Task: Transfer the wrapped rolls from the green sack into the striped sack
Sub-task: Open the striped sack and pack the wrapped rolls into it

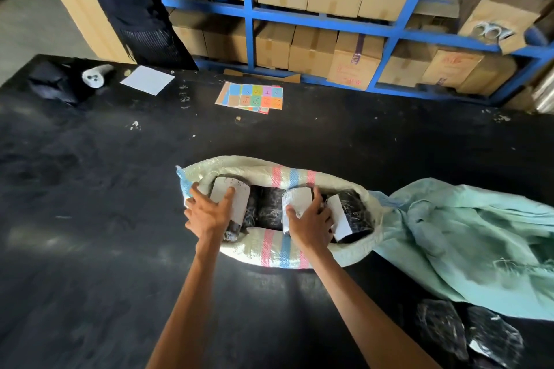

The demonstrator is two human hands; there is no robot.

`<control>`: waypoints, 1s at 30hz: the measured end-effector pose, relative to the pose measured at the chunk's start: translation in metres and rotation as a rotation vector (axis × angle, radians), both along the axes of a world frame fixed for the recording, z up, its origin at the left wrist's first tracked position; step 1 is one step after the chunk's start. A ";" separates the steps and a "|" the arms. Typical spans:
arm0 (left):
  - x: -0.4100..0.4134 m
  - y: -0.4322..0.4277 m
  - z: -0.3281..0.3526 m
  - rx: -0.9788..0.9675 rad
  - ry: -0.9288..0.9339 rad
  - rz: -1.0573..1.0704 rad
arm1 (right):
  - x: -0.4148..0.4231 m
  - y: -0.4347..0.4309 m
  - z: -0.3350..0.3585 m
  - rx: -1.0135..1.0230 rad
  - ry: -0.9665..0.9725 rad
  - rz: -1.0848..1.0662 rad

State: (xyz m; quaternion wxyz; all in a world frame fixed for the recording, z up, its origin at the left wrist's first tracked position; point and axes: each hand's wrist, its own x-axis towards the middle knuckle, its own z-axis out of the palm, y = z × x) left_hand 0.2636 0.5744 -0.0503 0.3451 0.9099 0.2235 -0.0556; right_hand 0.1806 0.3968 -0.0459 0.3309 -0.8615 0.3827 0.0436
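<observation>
Table (90, 189): black; open room left and near.
Green sack (464, 234): slumped right, its edge touching the striped one.
Striped sack (278, 252): centre, rim rolled open, rolls packed inside.
Loose rolls (467, 335): two, near right.
Left hand (207, 213): fingers curled over leftmost roll (236, 198) by the left rim.
Right hand (311, 225): clasps labelled roll (299, 199), right of centre.

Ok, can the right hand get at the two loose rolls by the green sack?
Probably yes, once freed: the right hand grips a labelled roll in the striped sack. The loose rolls lie uncovered on the table on that side; the green sack only borders their far edge.
</observation>
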 end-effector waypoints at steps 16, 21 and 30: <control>-0.024 0.020 0.004 -0.268 0.112 0.061 | -0.007 -0.006 -0.004 0.046 -0.043 0.039; -0.082 0.003 0.012 -0.042 -0.015 0.059 | -0.017 -0.010 -0.010 0.064 -0.082 0.073; -0.024 0.006 0.032 -0.164 -0.296 0.327 | -0.018 -0.006 -0.012 0.040 -0.081 0.098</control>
